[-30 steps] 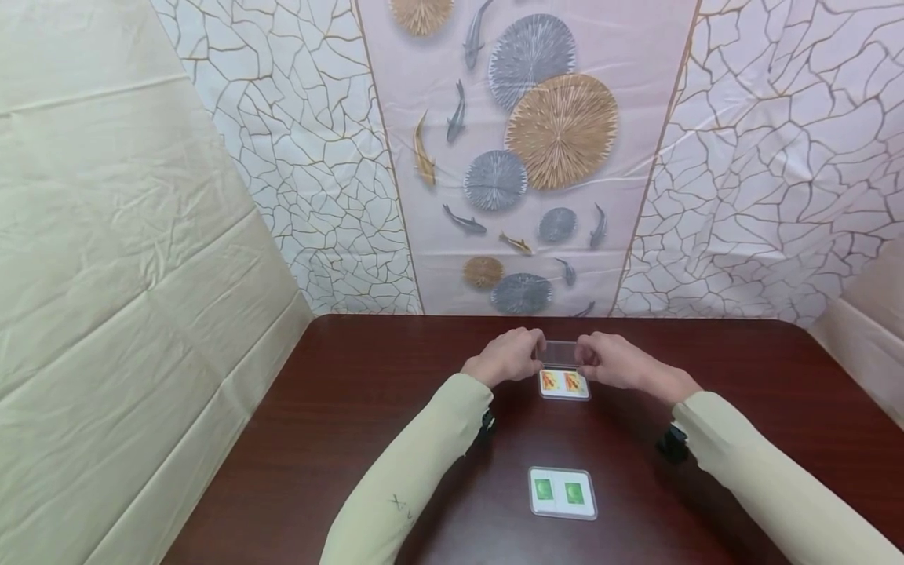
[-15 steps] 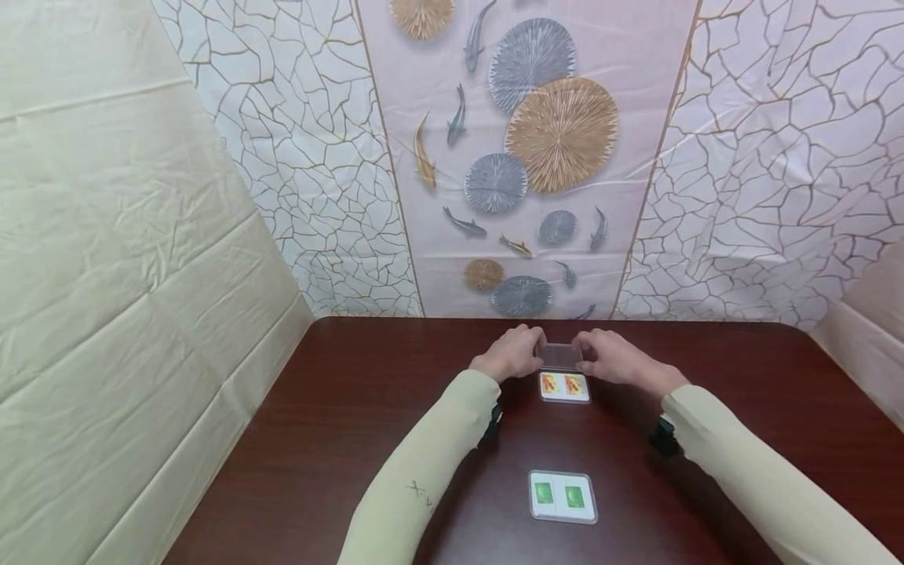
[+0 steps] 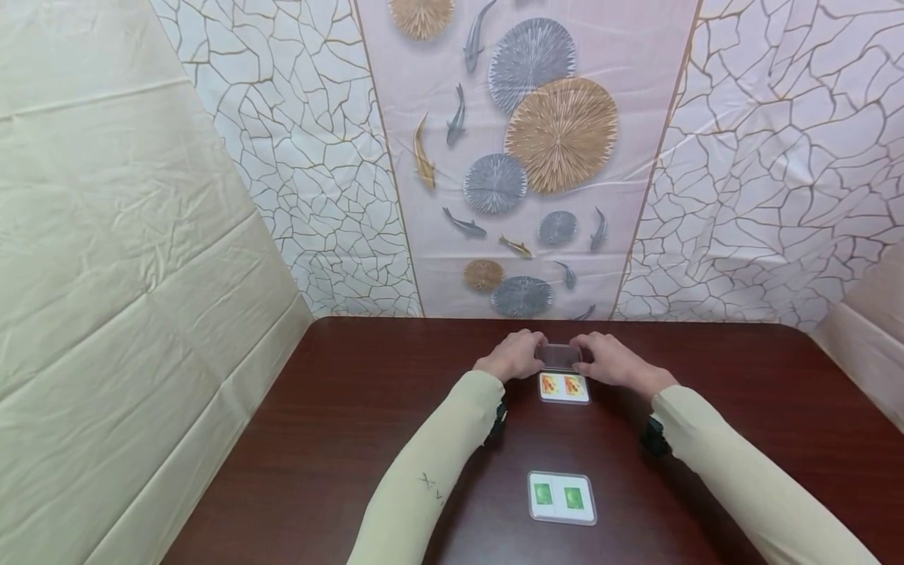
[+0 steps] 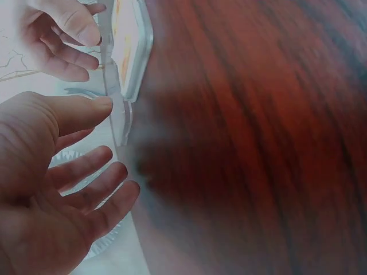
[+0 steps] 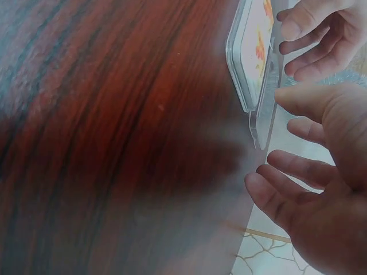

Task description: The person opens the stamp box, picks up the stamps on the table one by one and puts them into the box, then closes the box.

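Observation:
A clear case with two orange-and-yellow printed pieces on white lies on the table, its transparent lid folded back behind it. My left hand is at the lid's left edge and my right hand at its right edge. In the left wrist view, the left thumb reaches the lid's rim while the other fingers spread loosely. The right wrist view has the right thumb close to the lid; whether it touches cannot be told. Neither hand is curled round the lid.
Nearer to me lies a second clear case with two green pieces on white. The dark red-brown table ends at a patterned cloth backdrop. A cream cloth wall rises on the left.
Both hands have drawn slightly closer together around the lid, and their fingers have loosened a little. The lid appears slightly lower. The two cases have stayed where they were.

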Available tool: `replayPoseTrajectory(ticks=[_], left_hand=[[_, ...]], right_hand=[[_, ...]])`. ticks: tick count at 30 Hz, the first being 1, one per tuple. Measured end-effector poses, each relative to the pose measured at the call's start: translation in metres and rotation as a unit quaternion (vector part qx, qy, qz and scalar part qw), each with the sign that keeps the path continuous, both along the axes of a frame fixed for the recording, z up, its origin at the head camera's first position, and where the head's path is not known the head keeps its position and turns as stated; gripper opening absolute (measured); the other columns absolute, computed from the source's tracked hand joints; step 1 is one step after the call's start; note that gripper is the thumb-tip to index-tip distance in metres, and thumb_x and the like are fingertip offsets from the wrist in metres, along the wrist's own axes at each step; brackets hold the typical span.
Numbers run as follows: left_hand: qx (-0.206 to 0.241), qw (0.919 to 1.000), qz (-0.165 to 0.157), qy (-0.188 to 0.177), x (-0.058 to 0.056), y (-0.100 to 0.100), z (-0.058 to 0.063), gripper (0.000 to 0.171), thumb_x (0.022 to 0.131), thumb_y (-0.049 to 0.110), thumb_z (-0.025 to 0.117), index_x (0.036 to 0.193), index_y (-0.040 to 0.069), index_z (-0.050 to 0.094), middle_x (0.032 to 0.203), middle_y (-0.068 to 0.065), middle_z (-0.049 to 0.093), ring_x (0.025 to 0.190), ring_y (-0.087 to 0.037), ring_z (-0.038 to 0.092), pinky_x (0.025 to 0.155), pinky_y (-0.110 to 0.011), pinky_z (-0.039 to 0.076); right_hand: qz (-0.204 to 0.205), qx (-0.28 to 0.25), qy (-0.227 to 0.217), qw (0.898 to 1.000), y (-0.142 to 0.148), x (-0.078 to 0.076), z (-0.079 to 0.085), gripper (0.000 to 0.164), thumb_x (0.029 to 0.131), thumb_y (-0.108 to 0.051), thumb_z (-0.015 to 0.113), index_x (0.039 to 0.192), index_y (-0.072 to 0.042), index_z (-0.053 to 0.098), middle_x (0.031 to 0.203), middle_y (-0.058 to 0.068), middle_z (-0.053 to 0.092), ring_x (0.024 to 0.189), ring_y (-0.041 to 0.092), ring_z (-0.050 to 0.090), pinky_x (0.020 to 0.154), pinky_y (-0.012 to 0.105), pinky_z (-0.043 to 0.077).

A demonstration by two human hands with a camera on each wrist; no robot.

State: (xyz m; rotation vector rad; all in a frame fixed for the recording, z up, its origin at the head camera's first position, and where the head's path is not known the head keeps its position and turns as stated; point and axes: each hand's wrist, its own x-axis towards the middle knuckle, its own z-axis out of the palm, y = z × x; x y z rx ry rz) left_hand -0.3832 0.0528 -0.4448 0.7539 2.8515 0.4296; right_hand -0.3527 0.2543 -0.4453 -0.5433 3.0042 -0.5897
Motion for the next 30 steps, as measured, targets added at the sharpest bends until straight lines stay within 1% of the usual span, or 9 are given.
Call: replayPoseTrajectory(ticks=[4,8,14,17,21,24,30], left_hand=[[0.014,0.9999,-0.002,-0.005,-0.003,0.001,-0.006,0.039,0.096,0.026,0.064,0.133,0.021,0.057,0.126,0.001,0.058,0.104,-0.011,0.055,0.092,-0.029,0.048],[0.018,0.9998,-0.010,-0.003,-0.005,0.002,-0.008,0.038,0.096,0.027,0.063,0.134,0.022,0.058,0.129,0.002,0.059,0.109,-0.011,0.056,0.093,-0.030,0.049],[0.008,0.9999,-0.006,0.000,-0.007,0.002,-0.010,0.040,0.095,0.029,0.064,0.134,0.024,0.058,0.130,0.004,0.061,0.115,-0.014,0.056,0.096,-0.033,0.048],[0.007,1.0000,0.002,-0.006,-0.007,0.002,-0.010,0.041,0.095,0.031,0.063,0.135,0.026,0.058,0.132,0.006,0.060,0.118,-0.015,0.052,0.097,-0.035,0.047],[0.004,0.9996,0.009,-0.025,-0.007,0.001,-0.010,0.044,0.095,0.033,0.064,0.137,0.029,0.056,0.136,0.007,0.058,0.124,-0.017,0.047,0.099,-0.040,0.045],[0.002,0.9994,0.008,-0.034,-0.009,0.001,-0.009,0.044,0.095,0.034,0.064,0.138,0.030,0.055,0.137,0.005,0.057,0.126,-0.018,0.046,0.100,-0.042,0.045],[-0.007,0.9994,0.002,-0.035,-0.013,-0.001,-0.011,0.043,0.095,0.037,0.064,0.137,0.033,0.056,0.139,0.006,0.056,0.130,-0.018,0.045,0.100,-0.041,0.046]], right_hand=[[-0.011,0.005,-0.009,1.000,-0.001,-0.002,-0.004,0.044,0.089,-0.016,0.069,0.128,0.002,0.059,0.119,0.023,0.062,0.107,0.036,0.059,0.091,0.054,0.047],[-0.017,0.008,-0.010,1.000,-0.001,-0.003,-0.008,0.047,0.089,-0.017,0.070,0.130,0.002,0.057,0.123,0.025,0.060,0.112,0.038,0.057,0.094,0.056,0.046],[-0.008,0.013,-0.008,1.000,-0.001,-0.007,-0.011,0.048,0.089,-0.017,0.070,0.130,0.003,0.058,0.123,0.024,0.062,0.113,0.039,0.057,0.093,0.057,0.045],[-0.012,0.016,-0.016,1.000,-0.003,-0.008,-0.011,0.048,0.089,-0.019,0.070,0.131,0.002,0.058,0.124,0.022,0.062,0.113,0.037,0.056,0.094,0.056,0.045],[-0.012,0.022,-0.024,0.999,-0.004,-0.009,-0.009,0.047,0.089,-0.020,0.071,0.129,0.001,0.059,0.125,0.023,0.062,0.113,0.039,0.054,0.093,0.057,0.044],[-0.010,0.026,-0.021,0.999,-0.003,-0.010,-0.009,0.045,0.089,-0.020,0.070,0.128,0.001,0.061,0.125,0.023,0.063,0.112,0.040,0.055,0.092,0.057,0.045],[-0.004,0.030,-0.016,0.999,-0.001,-0.012,-0.011,0.043,0.089,-0.020,0.071,0.127,0.000,0.062,0.122,0.021,0.065,0.107,0.034,0.058,0.088,0.052,0.048]])
